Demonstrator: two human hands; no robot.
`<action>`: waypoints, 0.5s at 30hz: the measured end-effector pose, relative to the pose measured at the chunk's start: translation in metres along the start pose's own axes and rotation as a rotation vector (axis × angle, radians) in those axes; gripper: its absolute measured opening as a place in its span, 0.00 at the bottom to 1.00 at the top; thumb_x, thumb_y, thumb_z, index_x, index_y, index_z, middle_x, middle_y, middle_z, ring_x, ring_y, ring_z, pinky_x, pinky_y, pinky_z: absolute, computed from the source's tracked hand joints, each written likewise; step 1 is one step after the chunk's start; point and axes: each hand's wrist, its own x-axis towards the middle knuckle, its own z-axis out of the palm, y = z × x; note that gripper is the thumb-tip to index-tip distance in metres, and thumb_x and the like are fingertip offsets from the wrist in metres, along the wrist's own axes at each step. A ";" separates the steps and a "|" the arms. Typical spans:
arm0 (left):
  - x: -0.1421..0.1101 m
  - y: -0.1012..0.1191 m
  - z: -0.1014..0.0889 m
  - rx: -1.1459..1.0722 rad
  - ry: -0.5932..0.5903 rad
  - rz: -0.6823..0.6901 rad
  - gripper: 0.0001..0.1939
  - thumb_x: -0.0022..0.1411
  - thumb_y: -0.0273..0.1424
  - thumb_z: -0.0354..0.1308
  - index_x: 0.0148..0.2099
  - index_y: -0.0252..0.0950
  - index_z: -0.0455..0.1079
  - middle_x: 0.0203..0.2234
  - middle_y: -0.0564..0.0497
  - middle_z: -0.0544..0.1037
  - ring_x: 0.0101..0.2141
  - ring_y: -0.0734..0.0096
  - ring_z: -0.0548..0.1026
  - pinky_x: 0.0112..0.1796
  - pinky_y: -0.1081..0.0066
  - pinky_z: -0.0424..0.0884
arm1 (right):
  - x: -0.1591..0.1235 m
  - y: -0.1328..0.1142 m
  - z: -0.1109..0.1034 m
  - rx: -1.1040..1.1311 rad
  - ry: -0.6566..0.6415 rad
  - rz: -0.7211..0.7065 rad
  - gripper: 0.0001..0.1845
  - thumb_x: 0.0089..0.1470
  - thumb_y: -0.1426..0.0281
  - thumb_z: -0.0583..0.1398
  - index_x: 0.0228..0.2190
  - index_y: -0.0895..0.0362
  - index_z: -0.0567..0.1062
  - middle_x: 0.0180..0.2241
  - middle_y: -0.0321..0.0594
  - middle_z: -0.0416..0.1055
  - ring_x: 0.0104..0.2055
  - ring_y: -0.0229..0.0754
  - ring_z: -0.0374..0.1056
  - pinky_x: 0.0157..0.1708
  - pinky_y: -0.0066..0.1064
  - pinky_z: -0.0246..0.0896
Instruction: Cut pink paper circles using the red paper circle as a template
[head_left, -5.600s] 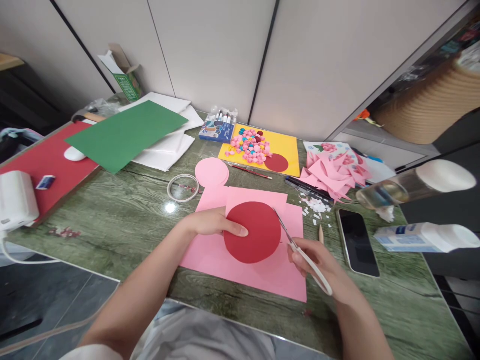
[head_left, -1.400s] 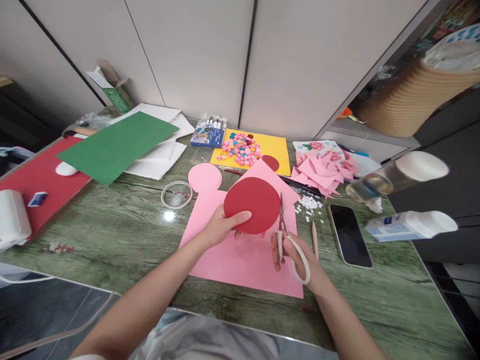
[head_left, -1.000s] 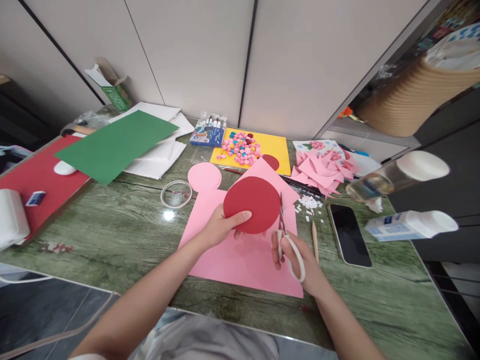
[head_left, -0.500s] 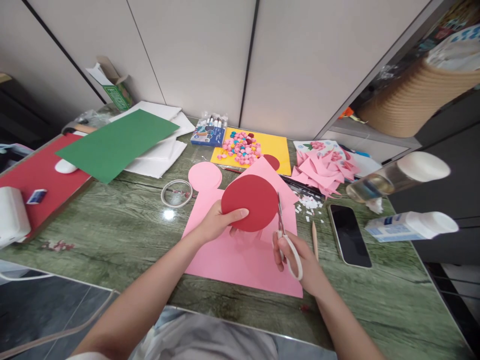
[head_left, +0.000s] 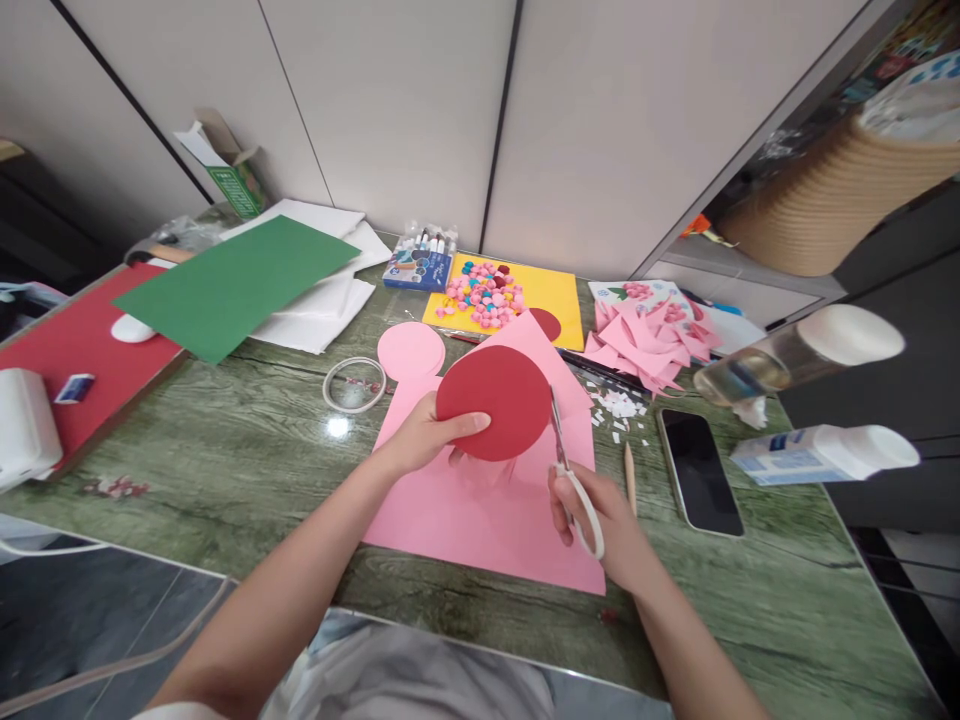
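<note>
My left hand [head_left: 435, 432] pinches a round piece of red paper [head_left: 499, 395], thumb on top and fingers mostly hidden beneath. White-handled scissors [head_left: 586, 512] are in my right hand [head_left: 600, 505], fingers through the loops. Their blades point up, close along the right edge of the red circle; whether they touch it I cannot tell. Below both hands lies a large pink paper sheet [head_left: 480, 530]. Pink paper circles [head_left: 411, 350] rest at its upper left corner, near a roll of tape [head_left: 355, 385].
Yellow paper [head_left: 559, 290] holds small pink and blue pieces, with cut pink shapes [head_left: 645, 340] beside it. Rightward are a phone [head_left: 701, 470], a wooden stick [head_left: 630, 475], a white bottle [head_left: 817, 455] and a clear bottle [head_left: 795, 350]. Green paper [head_left: 240, 285] lies left.
The red circle and my left hand have shifted slightly left. The scissors have moved a little left too, staying by the circle's right edge.
</note>
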 end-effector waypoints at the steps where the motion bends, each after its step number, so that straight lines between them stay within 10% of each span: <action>1: 0.000 0.000 -0.001 0.007 -0.001 0.000 0.12 0.52 0.33 0.61 0.34 0.28 0.69 0.18 0.52 0.72 0.14 0.79 0.67 0.12 0.79 0.62 | 0.000 0.000 0.000 0.000 0.001 0.000 0.19 0.60 0.59 0.49 0.21 0.56 0.62 0.15 0.30 0.61 0.18 0.34 0.57 0.23 0.28 0.51; 15: 0.001 0.002 -0.005 0.015 0.015 -0.017 0.13 0.50 0.35 0.62 0.33 0.30 0.68 0.18 0.53 0.72 0.14 0.79 0.67 0.12 0.79 0.62 | 0.001 -0.005 -0.001 0.011 -0.006 0.016 0.20 0.59 0.59 0.50 0.20 0.56 0.60 0.14 0.30 0.59 0.17 0.33 0.56 0.21 0.27 0.51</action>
